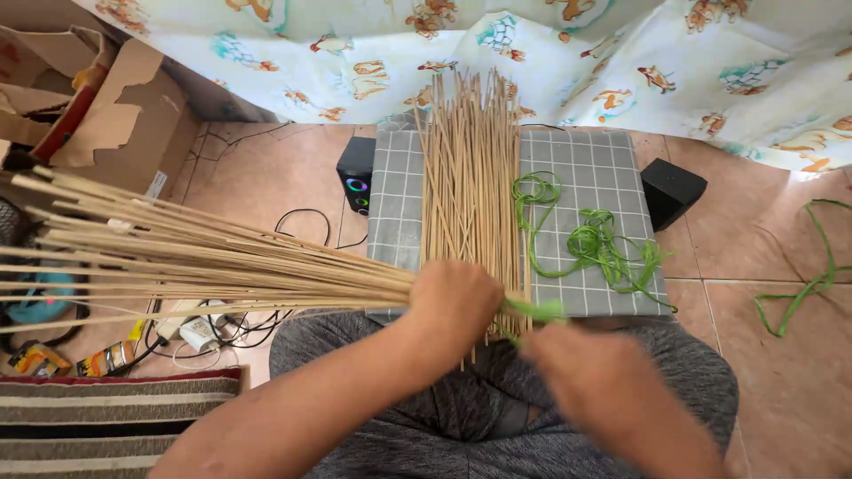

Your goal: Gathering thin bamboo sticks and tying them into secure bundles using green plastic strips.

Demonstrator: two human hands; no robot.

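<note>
Grey white-gridded cloth-covered board point(603, 164): bears flat row of thin pale bamboo sticks point(470, 177) and tangled green raffia strand point(595, 244). Terracotta tile floor point(266, 177): two black speakers point(355, 173), cables.

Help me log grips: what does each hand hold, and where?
Left hand grips the stick bundle at its near end; blurred right hand pulls the green strip.

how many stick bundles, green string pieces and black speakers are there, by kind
stick bundles: 2, one fanned in the left hand, one flat on the grey checked cloth
green string pieces: 2
black speakers: 2
total: 6
</note>
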